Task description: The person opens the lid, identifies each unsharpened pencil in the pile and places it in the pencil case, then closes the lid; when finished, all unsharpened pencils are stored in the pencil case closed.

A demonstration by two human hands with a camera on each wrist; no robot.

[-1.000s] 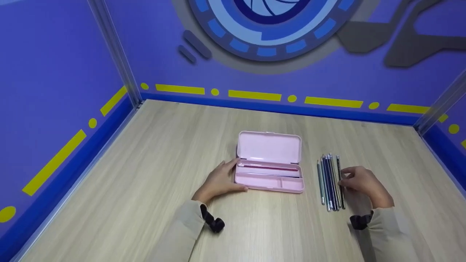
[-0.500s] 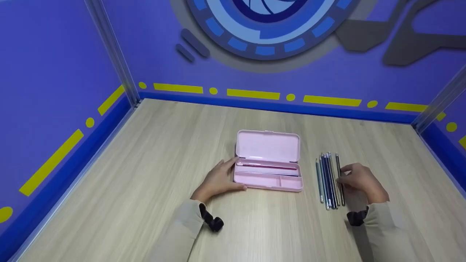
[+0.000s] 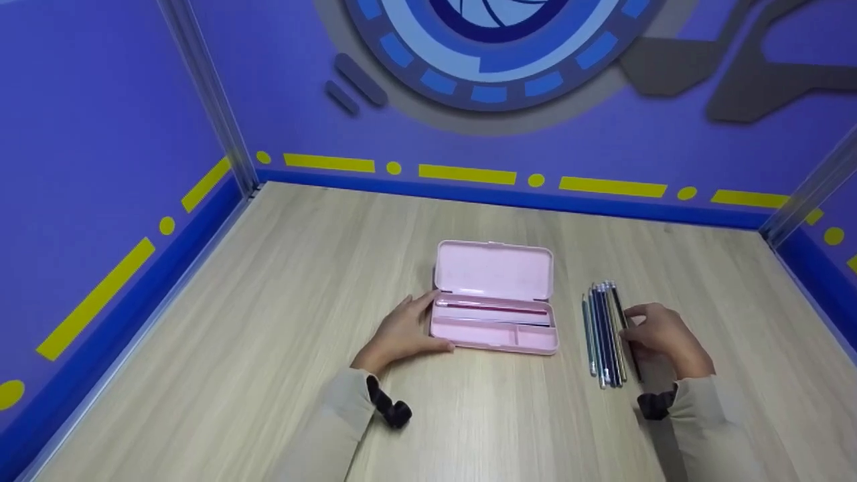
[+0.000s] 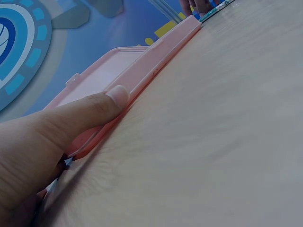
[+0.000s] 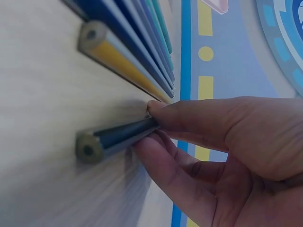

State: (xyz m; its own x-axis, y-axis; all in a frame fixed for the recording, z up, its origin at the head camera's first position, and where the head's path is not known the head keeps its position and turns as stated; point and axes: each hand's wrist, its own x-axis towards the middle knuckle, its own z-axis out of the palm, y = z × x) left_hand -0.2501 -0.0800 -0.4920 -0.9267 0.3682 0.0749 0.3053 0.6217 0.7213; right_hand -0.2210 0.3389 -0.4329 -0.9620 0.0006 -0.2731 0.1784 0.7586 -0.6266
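A pink pencil case (image 3: 494,270) lies with its lid up in the middle of the table. My left hand (image 3: 400,333) grips its left end, thumb on the front wall and fingers round toward the hinge side. Inside the back compartment is a red pencil (image 3: 495,307); the front compartments show bare pink plastic. My right hand (image 3: 664,336) pinches a dark pencil (image 5: 125,134) between thumb and fingers, beside a row of pencils (image 3: 601,338). In the right wrist view, the dark pencil's near end stands apart from a yellow pencil (image 5: 118,59) at the row's edge.
The wooden table (image 3: 321,268) is bounded by a purple wall (image 3: 288,100) at the back and side panels at left and right. Black wrist cameras sit at both cuffs, the left one (image 3: 395,412) close over the tabletop.
The dark pencil's near end has swung right, away from the row, while its far end now leans toward the other pencils. My left hand and the case stay put.
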